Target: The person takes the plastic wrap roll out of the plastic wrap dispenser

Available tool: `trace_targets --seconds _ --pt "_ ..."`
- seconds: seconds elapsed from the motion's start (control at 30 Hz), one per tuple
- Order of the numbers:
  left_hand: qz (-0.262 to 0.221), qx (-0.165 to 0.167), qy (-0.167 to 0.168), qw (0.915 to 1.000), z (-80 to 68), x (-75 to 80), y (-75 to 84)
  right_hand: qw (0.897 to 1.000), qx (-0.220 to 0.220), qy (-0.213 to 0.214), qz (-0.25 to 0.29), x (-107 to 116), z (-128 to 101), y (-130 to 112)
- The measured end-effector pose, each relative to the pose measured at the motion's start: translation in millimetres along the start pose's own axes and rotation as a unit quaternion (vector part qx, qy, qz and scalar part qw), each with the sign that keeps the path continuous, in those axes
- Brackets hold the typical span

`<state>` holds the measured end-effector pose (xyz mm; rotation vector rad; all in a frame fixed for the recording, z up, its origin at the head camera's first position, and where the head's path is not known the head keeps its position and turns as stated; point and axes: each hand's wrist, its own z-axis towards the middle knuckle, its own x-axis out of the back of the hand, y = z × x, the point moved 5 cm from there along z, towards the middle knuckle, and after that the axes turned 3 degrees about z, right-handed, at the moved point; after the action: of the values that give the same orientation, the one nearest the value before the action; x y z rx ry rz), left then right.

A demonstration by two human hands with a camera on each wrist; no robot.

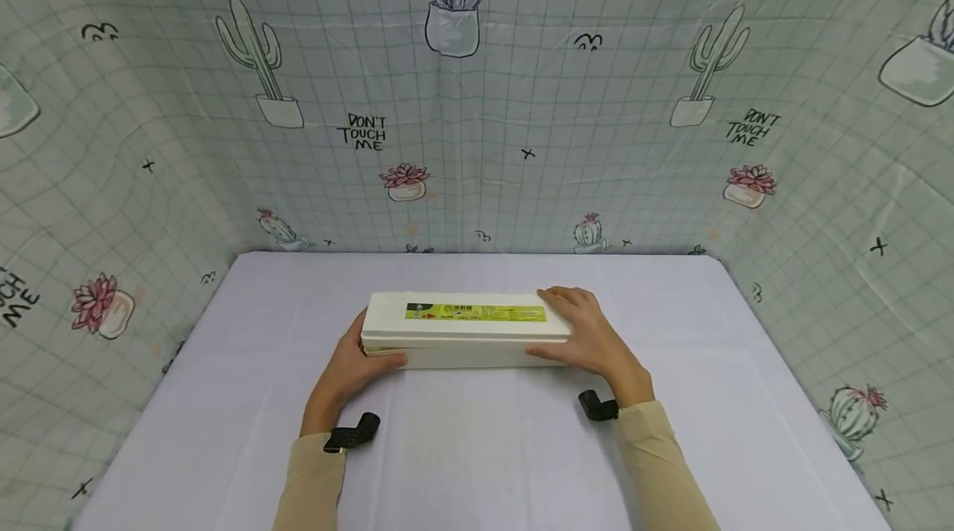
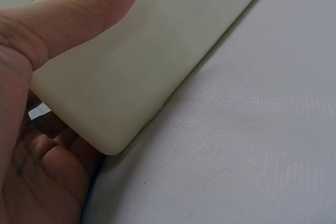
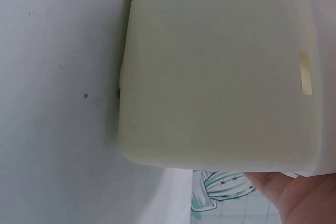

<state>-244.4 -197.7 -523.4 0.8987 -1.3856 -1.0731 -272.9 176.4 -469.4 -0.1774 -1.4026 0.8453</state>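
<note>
The head view is bright and mostly clear. Soft light seems to come from above, because the top of the box [image 1: 462, 336] is whiter than its front. The bench [image 1: 477, 440] has a faint shadow beside the right sleeve [image 1: 659, 456], near its front edge. The cloth [image 1: 469, 100] looks stretched at the sides. Tiny words on the label [image 1: 475, 312] are too fuzzy to read. Both wrist views are dimmer and greyer. Fingers under the left grip [image 1: 353, 365] look dark. In the right wrist view, the box looks blurry, with shadow along its bottom.
</note>
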Motion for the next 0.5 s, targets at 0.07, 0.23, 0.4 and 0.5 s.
trace_targets --seconds 0.07,0.23,0.4,0.5 --pt "0.000 0.001 -0.001 1.0000 0.5 -0.8 -0.1 1.000 -0.003 0.000 0.000 0.8 -0.6 0.4" --pt "0.007 0.009 0.000 0.9999 0.8 -0.6 -1.9 1.000 -0.002 0.008 0.010 3.1 -1.3 1.1" --pt "0.011 0.006 0.002 0.9999 0.3 0.5 -1.9 1.000 0.001 0.011 0.014 2.9 -0.7 1.5" --pt "0.013 0.002 0.001 0.9999 0.2 0.6 -1.0 1.000 0.004 0.012 0.013 2.2 0.0 1.3"
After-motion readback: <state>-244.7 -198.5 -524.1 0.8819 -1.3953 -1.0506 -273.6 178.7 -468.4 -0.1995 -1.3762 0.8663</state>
